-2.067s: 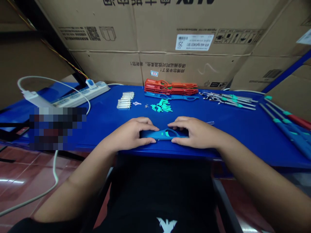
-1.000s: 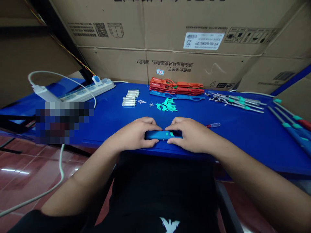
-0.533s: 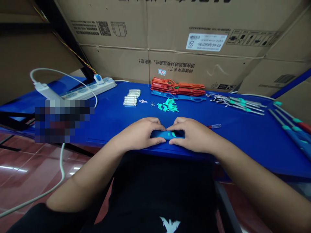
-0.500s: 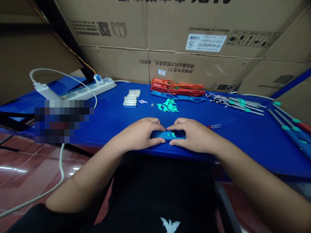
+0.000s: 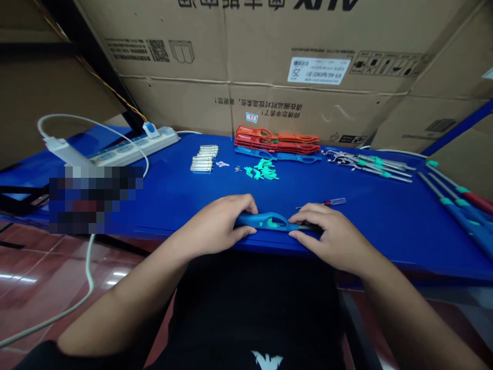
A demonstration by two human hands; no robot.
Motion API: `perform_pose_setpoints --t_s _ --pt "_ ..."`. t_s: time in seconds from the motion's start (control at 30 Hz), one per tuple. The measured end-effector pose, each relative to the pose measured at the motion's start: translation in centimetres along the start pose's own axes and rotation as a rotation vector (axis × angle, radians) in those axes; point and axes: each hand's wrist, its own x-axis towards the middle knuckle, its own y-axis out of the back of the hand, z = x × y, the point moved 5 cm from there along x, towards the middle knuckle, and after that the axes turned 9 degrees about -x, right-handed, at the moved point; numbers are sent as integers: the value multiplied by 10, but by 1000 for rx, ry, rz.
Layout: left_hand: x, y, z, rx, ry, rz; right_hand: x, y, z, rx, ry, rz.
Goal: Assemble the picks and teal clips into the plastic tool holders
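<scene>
A blue lighter [image 5: 269, 221] with a green trigger and a dark metal tube lies level over the table's front edge. Its left end sits between the thumb and fingers of my left hand [image 5: 217, 226]. My right hand [image 5: 333, 234] pinches the other end, where the blue body meets the tube. Just behind my right hand lies a small screwdriver [image 5: 335, 202] with a clear and red handle. Green plastic pieces [image 5: 264, 169] are heaped farther back, in front of a stack of orange and red casings [image 5: 277, 140].
Blue casings [image 5: 277, 154] lie before the stack. Silver cylinders [image 5: 204, 158] are left of the green heap. Metal tubes with wires [image 5: 377, 165] and blue lighters [image 5: 466, 216] lie to the right. A power strip [image 5: 134, 146] with a white cable is at the left.
My right hand has slid right along the blue lighter to its tube end, uncovering the trigger loop. My left hand stays at the left end. The view has shifted slightly.
</scene>
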Motion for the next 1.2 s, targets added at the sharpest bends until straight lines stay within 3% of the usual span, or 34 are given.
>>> perform_pose_setpoints --t_s 0.2,0.63,0.8,1.03,1.2 --pt "-6 -2 8 28 -46 66 0 3 -5 -26 21 29" --pt "-4 -2 7 26 -65 40 7 -1 -11 -76 94 -16" --pt "2 -2 5 119 -65 23 16 -2 -9 -112 72 -51" --pt "8 1 4 199 -199 45 33 5 2 -30 95 -180" --pt "11 -1 1 300 -221 -21 37 4 -2 -137 166 -143"
